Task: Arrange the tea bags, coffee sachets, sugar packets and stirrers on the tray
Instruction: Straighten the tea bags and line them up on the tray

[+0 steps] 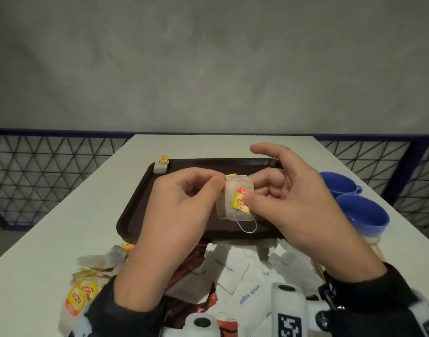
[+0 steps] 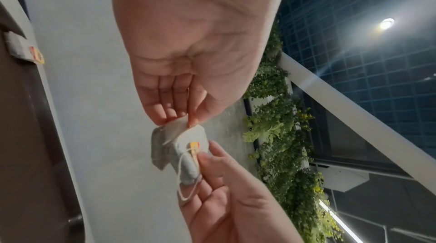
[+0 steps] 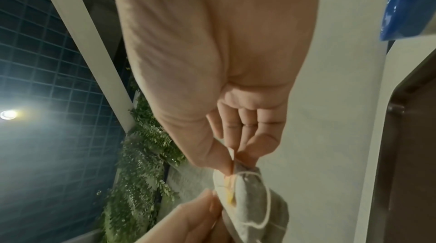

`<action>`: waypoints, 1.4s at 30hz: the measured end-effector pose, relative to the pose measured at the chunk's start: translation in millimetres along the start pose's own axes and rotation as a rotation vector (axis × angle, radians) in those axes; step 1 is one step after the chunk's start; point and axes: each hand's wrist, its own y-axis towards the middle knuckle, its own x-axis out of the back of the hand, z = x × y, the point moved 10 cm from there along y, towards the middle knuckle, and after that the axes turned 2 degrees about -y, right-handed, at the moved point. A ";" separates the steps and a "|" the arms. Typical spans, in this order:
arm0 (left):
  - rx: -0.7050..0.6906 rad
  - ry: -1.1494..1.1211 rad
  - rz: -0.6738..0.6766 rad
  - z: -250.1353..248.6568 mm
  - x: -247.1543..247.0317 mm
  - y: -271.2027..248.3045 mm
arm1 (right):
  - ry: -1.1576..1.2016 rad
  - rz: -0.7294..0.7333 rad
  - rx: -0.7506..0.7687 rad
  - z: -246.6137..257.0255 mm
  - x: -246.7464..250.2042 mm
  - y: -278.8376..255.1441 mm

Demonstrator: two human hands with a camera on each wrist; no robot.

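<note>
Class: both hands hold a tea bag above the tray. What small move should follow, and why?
Probably lower the tea bag onto the tray beside the placed tea bag: left hand and right hand pinch it over bare tray.

Tray (image 1: 135, 215): bare floor apart from one tea bag (image 1: 161, 164) at its far-left corner. Near edge blocked by heaped sugar packets (image 1: 235, 271). Right side flanked by two blue cups (image 1: 354, 203).

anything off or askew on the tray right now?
One tea bag at the tray's far-left corner straddles the rim, half off it. Both hands hold another tea bag above the tray, its string dangling loose.
</note>
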 end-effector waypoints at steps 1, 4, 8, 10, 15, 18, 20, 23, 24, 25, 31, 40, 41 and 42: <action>-0.008 0.015 -0.011 -0.1 0.6 -1.4 | 0.013 0.002 0.003 1.1 -0.2 -0.3; -0.022 0.046 -0.043 1.4 1.9 -2.5 | 0.080 -0.013 0.010 2.0 3.0 -1.2; -0.056 -0.002 -0.017 -4.0 -0.5 -4.1 | 0.161 -0.008 0.012 0.0 1.1 -1.1; -0.061 -0.051 0.027 -7.6 -5.8 -6.0 | 0.188 0.013 0.014 -0.9 -1.9 -1.2; -0.103 -0.088 -0.071 -7.7 2.1 -7.0 | 0.203 -0.031 0.012 -4.6 -1.5 0.1; -0.145 -0.097 -0.185 -10.1 11.9 -8.9 | 0.196 -0.049 -0.021 -9.1 -3.1 0.1; -0.148 -0.123 -0.265 -9.9 20.0 -9.8 | 0.223 -0.034 -0.046 -12.2 -6.6 -0.7; -0.104 -0.223 -0.356 -2.1 31.6 -8.5 | 0.250 0.014 -0.106 -18.0 -11.4 -2.5; -0.080 -0.267 -0.370 1.9 33.7 -7.8 | 0.262 0.033 -0.133 -20.9 -13.2 -3.3; -0.051 -0.325 -0.380 6.6 34.8 -7.2 | 0.275 0.053 -0.162 -24.1 -15.5 -4.2; 0.094 -0.686 -0.400 25.5 32.4 -3.6 | 0.253 0.188 -0.308 -42.7 -36.3 -9.6; 0.132 -0.774 -0.436 34.0 33.3 -3.5 | 0.488 0.081 -0.430 -55.5 -33.1 -6.0; 0.129 -0.761 -0.447 34.5 34.7 -3.9 | 0.528 0.046 -0.421 -54.8 -30.3 -5.1; 0.127 -0.758 -0.457 35.1 35.9 -4.2 | 0.551 0.020 -0.410 -53.8 -27.6 -4.3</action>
